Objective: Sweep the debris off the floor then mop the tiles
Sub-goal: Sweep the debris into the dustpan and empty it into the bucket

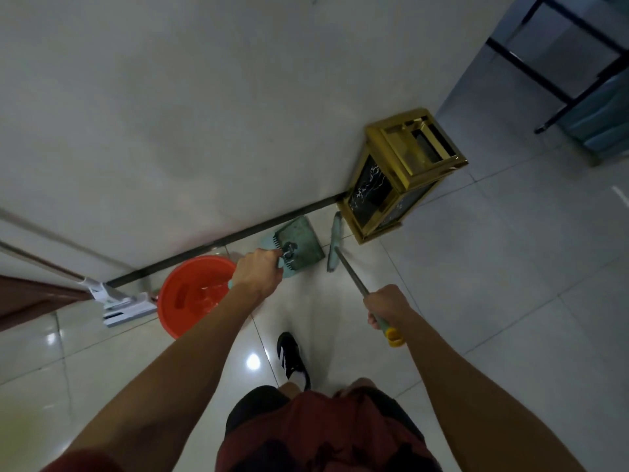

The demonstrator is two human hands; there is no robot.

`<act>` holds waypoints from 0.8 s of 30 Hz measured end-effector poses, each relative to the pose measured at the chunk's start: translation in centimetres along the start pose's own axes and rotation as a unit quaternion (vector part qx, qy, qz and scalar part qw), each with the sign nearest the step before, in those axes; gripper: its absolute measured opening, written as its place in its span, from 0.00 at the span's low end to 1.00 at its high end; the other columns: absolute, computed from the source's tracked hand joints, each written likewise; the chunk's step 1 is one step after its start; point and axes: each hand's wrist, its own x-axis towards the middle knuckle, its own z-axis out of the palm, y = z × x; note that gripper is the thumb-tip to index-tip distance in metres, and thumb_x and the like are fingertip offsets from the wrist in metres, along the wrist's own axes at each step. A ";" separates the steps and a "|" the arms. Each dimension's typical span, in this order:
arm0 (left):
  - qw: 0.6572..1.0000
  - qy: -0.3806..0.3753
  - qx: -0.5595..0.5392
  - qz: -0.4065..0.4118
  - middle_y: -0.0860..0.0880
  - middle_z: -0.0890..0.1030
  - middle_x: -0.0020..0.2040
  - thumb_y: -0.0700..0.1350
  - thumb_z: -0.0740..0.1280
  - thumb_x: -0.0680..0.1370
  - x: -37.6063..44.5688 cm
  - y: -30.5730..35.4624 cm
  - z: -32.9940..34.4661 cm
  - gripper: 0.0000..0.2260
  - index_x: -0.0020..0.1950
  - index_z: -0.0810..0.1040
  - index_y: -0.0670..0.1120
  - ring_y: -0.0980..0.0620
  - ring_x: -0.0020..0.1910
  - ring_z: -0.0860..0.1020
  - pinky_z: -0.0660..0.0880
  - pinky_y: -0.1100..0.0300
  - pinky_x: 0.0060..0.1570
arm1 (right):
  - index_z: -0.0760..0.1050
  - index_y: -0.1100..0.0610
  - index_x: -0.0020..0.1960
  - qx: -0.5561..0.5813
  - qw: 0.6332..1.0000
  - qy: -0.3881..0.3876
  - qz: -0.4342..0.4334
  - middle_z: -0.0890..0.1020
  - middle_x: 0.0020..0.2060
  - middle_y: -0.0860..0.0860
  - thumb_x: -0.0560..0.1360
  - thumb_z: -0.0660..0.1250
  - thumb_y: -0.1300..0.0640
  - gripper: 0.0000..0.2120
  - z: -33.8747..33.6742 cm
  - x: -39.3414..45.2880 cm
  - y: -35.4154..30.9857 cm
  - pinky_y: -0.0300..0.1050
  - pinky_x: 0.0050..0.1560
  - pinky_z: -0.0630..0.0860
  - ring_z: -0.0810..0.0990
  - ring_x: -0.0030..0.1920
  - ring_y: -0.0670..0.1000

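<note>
Dustpan [299, 242] handle gripped by left hand [259, 272], broom [335, 240] handle clenched in right hand [386, 306], heads side by side near wall.

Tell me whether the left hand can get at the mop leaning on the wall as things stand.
Probably not yet: the left hand already grips the dustpan, and the orange bucket stands between it and the mop.

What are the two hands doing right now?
Left hand: closed round the dustpan handle.
Right hand: closed round the broom handle.
</note>
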 end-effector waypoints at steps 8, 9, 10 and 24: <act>1.000 -0.028 0.004 -0.010 0.42 0.83 0.52 0.48 0.64 0.79 6.1 -0.9 -1.0 0.10 0.59 0.79 0.52 0.40 0.49 0.81 0.79 0.47 0.51 | 0.76 0.70 0.44 -0.027 0.999 -0.006 0.023 0.83 0.32 0.65 0.75 0.61 0.62 0.11 -0.2 3.7 -6.5 0.51 0.34 0.81 0.82 0.28 0.60; 0.999 -0.029 0.001 -0.012 0.42 0.83 0.51 0.48 0.64 0.80 6.7 -0.9 -0.9 0.10 0.59 0.79 0.52 0.40 0.49 0.81 0.79 0.47 0.51 | 0.77 0.70 0.44 -0.035 0.999 -0.008 0.022 0.83 0.30 0.65 0.75 0.61 0.62 0.11 -0.3 4.0 -7.0 0.50 0.33 0.81 0.82 0.28 0.60; 0.999 -0.030 0.001 -0.015 0.42 0.83 0.51 0.48 0.64 0.80 7.3 -0.8 -0.9 0.10 0.59 0.79 0.51 0.39 0.49 0.81 0.79 0.47 0.51 | 0.77 0.70 0.44 -0.041 0.999 -0.011 0.022 0.83 0.30 0.64 0.74 0.61 0.62 0.11 -0.4 4.4 -7.5 0.49 0.33 0.81 0.82 0.27 0.59; 0.998 -0.048 0.011 -0.046 0.41 0.83 0.54 0.50 0.64 0.76 17.7 -0.4 -2.3 0.13 0.60 0.80 0.53 0.37 0.52 0.81 0.76 0.51 0.49 | 0.78 0.65 0.52 -0.096 0.988 -0.121 0.014 0.81 0.36 0.57 0.74 0.63 0.64 0.09 -3.5 11.1 -17.2 0.50 0.43 0.83 0.82 0.35 0.55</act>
